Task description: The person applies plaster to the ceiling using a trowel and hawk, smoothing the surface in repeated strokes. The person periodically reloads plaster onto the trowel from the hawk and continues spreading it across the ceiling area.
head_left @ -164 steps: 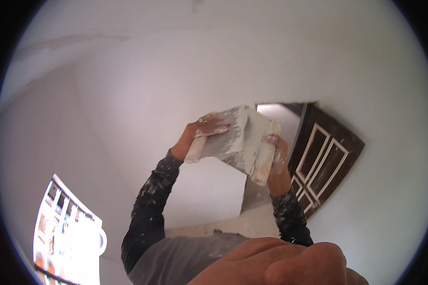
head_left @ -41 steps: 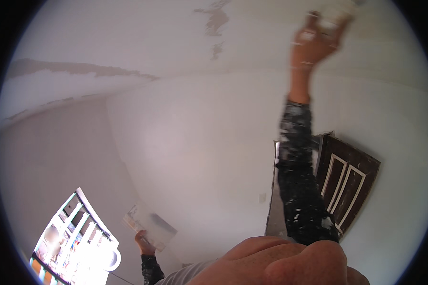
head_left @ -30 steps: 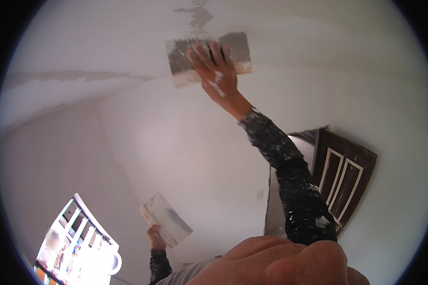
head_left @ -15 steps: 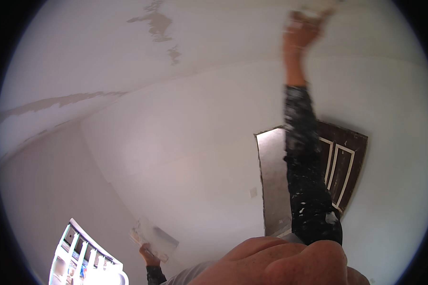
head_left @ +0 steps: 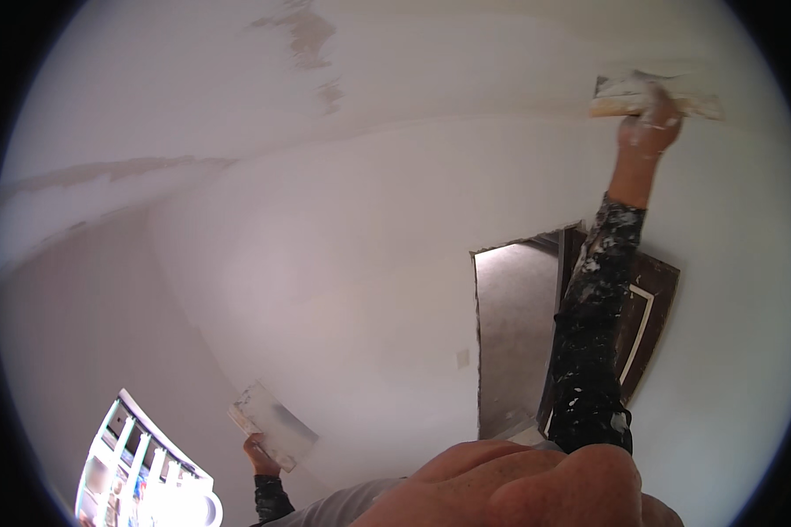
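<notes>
My right hand (head_left: 655, 127) is raised high at the upper right, its fingers closed round the back of a wide plastering trowel (head_left: 613, 104). The trowel is smeared with pale filler and lies up against the ceiling (head_left: 475, 66), close to where it meets the wall. Low on the left, my left hand (head_left: 261, 455) grips one long edge of a second wide plastering trowel (head_left: 279, 423), whose flat blade is tilted and streaked with filler. Both dark sleeves are spattered with white. Bare brownish patches (head_left: 312, 39) show on the ceiling left of the right hand.
Behind my right arm is a doorway (head_left: 517, 338) with a dark brown panelled door (head_left: 661, 285). A bright barred window (head_left: 132, 465) stands at the lower left. A small switch plate (head_left: 462, 358) sits on the pale wall. A rough brownish strip (head_left: 105, 171) runs along the left ceiling edge.
My right hand has swept to the right and lower in view with its trowel. My left hand and its trowel have shifted slightly left. The ceiling patches look fainter and streakier.
</notes>
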The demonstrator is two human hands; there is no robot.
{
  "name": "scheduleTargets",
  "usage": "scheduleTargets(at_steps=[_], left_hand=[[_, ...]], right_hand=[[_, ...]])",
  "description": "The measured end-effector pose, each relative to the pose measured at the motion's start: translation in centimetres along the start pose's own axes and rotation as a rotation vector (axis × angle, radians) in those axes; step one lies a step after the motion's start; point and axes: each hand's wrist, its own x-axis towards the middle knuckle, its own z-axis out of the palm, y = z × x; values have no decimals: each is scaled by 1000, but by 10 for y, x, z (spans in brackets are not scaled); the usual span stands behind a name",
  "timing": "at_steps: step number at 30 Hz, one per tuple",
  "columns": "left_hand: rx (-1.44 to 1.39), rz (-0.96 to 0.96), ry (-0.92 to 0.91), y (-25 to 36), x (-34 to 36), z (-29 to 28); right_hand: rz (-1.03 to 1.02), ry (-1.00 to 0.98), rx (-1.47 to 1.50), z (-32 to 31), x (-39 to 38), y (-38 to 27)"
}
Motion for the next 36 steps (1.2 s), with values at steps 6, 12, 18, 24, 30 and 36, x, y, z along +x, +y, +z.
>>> scheduleTargets(at_steps=[6, 12, 18, 24, 30, 36], left_hand=[[-59, 87, -42, 13, -4, 28], [189, 337, -91, -48, 21, 56], [-99, -12, -138, -40, 8, 64], [9, 164, -68, -50, 6, -14], [-63, 64, -66, 3, -19, -3], [176, 398, -40, -55, 57, -31]], right_hand=[[-166, 20, -48, 94, -43, -95], [-220, 147, -23, 244, -144, -216], [-419, -353, -120, 238, -209, -177], [-452, -126, -264, 89, -129, -67], [-568, 94, -1102, -41, 36, 14], [-559, 214, -427, 109, -44, -125]])
